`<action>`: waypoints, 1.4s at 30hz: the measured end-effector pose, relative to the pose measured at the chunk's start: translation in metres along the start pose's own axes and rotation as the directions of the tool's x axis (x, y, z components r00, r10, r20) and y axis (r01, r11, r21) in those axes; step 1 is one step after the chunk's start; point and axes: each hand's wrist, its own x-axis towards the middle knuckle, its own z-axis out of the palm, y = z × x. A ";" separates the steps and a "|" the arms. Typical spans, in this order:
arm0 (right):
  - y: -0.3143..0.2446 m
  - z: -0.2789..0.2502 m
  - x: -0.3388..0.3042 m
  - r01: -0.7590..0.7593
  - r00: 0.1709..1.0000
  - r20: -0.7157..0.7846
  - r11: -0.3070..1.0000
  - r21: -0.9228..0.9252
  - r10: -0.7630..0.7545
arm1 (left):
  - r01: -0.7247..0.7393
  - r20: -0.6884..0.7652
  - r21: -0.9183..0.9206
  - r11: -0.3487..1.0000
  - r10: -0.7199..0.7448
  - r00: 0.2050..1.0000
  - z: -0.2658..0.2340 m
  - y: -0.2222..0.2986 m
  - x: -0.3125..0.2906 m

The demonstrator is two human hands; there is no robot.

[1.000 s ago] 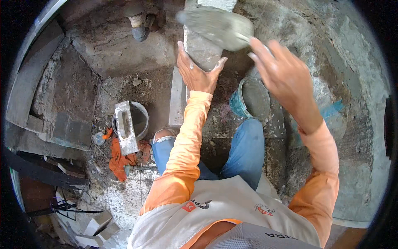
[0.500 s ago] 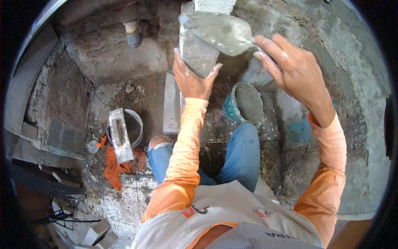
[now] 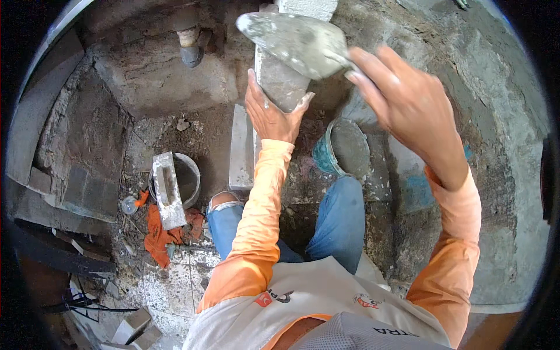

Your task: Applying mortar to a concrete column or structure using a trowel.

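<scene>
A mortar-smeared pointed trowel (image 3: 297, 44) is held by its handle in my right hand (image 3: 411, 108), fingers closed. Its blade lies slantwise above the pale grey block (image 3: 283, 76), tip to the left, and partly hides it. Round the near end of that block my left hand (image 3: 271, 116) is clamped, fingers along its left side and thumb on its right. Motion blurs the blade and the right fingers. Beyond the blade is a white rough block (image 3: 308, 8). A further pale block (image 3: 241, 149) stands beside my left wrist.
A teal bucket (image 3: 325, 154) of grey mortar stands tilted by my right knee. Left of my legs are a round pail (image 3: 195, 181) with a whitened float (image 3: 169, 192) across it and an orange cloth (image 3: 157, 236). A grey pipe (image 3: 189, 53) juts from the far wall.
My right hand has brought the trowel leftward, its tip now further out past the block's left edge. My left hand stays on the block almost unmoved.
</scene>
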 end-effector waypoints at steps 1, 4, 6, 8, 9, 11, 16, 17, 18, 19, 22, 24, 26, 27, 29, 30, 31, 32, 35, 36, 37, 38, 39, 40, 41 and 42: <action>0.003 0.007 0.011 0.052 0.999 0.010 0.998 -0.044 -0.052 | -0.001 0.004 -0.002 1.000 0.001 1.000 0.000 -0.001 0.000; 0.014 0.011 0.006 0.126 0.992 -0.002 0.989 -0.079 -0.127 | 0.030 -0.003 -0.023 0.999 -0.030 1.000 -0.002 -0.005 0.001; 0.027 0.015 -0.021 0.055 0.998 0.003 0.993 -0.105 -0.055 | 0.030 0.007 -0.012 0.999 -0.030 1.000 -0.005 -0.005 0.001; 0.045 0.015 -0.058 -0.024 1.000 0.016 0.996 -0.084 0.026 | 0.040 0.012 -0.015 0.999 -0.040 0.999 -0.004 -0.002 0.002; 0.054 0.017 -0.075 -0.107 0.994 0.031 0.993 -0.052 0.108 | 0.049 0.021 -0.006 0.999 -0.049 0.999 -0.003 -0.001 0.000; 0.065 0.026 -0.096 -0.153 0.988 -0.025 0.988 -0.033 0.152 | 0.044 0.018 -0.011 0.999 -0.044 0.999 -0.002 0.003 0.000; 0.040 0.053 -0.062 -0.162 0.962 -0.205 0.982 0.095 0.179 | 0.070 0.045 0.017 0.997 -0.071 0.996 -0.006 0.000 0.002; 0.031 0.059 -0.050 -0.123 0.970 -0.201 0.989 0.088 0.139 | 0.048 0.037 0.021 0.999 -0.049 0.998 -0.003 0.000 0.001; 0.027 0.066 -0.043 -0.074 0.974 -0.208 0.993 0.095 0.092 | 0.021 0.018 0.042 0.999 -0.022 1.000 -0.004 -0.005 0.002; 0.026 0.067 -0.044 -0.073 0.973 -0.212 0.993 0.095 0.091 | 0.024 0.019 0.039 0.999 -0.024 1.000 -0.004 -0.004 0.002; 0.019 0.082 -0.060 -0.068 0.980 -0.182 0.995 0.071 0.080 | 0.045 0.025 0.050 0.998 -0.046 0.999 -0.002 -0.002 0.000; 0.025 0.077 -0.094 -0.159 0.971 -0.175 0.987 0.036 0.163 | 0.047 0.009 0.049 0.998 -0.047 0.999 0.000 0.000 -0.002; 0.017 0.057 -0.107 -0.212 0.966 -0.142 0.976 0.039 0.215 | 0.044 0.034 0.012 0.999 -0.044 0.998 0.000 0.003 -0.002; 0.016 0.050 -0.106 -0.278 0.953 -0.109 0.960 0.039 0.281 | 0.026 0.015 0.011 1.000 -0.026 1.000 0.000 0.001 0.000; 0.000 0.035 -0.077 -0.228 0.964 -0.137 0.974 0.005 0.227 | 0.019 0.009 0.022 1.000 -0.019 1.000 -0.004 -0.001 0.002; -0.010 0.028 -0.059 -0.181 0.972 -0.162 0.983 -0.041 0.172 | 0.011 0.004 0.024 1.000 -0.011 1.000 -0.004 0.000 0.002; -0.021 0.030 -0.042 -0.184 0.972 -0.157 0.982 -0.047 0.174 | 0.014 0.008 0.016 1.000 -0.014 1.000 -0.003 -0.002 0.002; -0.029 0.033 -0.024 -0.090 0.984 -0.163 0.991 -0.099 0.073 | 0.022 0.012 -0.002 1.000 -0.022 1.000 -0.002 -0.005 0.001; -0.019 0.055 -0.008 0.004 0.984 -0.173 0.980 -0.199 -0.040 | 0.039 0.017 -0.035 0.999 -0.038 0.999 0.000 -0.001 0.000; -0.018 0.063 -0.010 0.006 0.981 -0.188 0.972 -0.237 -0.052 | 0.047 0.016 -0.037 0.998 -0.046 0.999 0.000 0.001 0.000; -0.016 0.063 -0.020 -0.017 0.990 -0.141 0.971 -0.237 -0.017 | 0.054 0.011 -0.038 0.998 -0.053 0.999 -0.002 -0.003 0.000; -0.010 0.063 -0.036 -0.006 0.990 -0.141 0.970 -0.242 -0.029 | 0.041 0.011 -0.019 0.999 -0.040 0.999 -0.003 -0.004 0.002; 0.000 0.062 -0.057 -0.063 0.991 -0.128 0.974 -0.218 0.035 | 0.031 0.012 -0.002 1.000 -0.031 0.999 -0.003 -0.003 0.001; 0.005 0.059 -0.076 -0.122 0.989 -0.111 0.973 -0.195 0.102 | 0.039 0.004 -0.007 0.999 -0.039 0.999 -0.004 -0.002 0.000; 0.005 0.054 -0.096 -0.113 0.990 -0.110 0.973 -0.201 0.092 | 0.031 0.011 0.000 1.000 -0.031 0.999 -0.004 -0.001 0.000; 0.007 0.044 -0.115 -0.177 0.983 -0.080 0.969 -0.172 0.166 | 0.024 0.010 0.000 1.000 -0.024 1.000 -0.001 0.002 0.000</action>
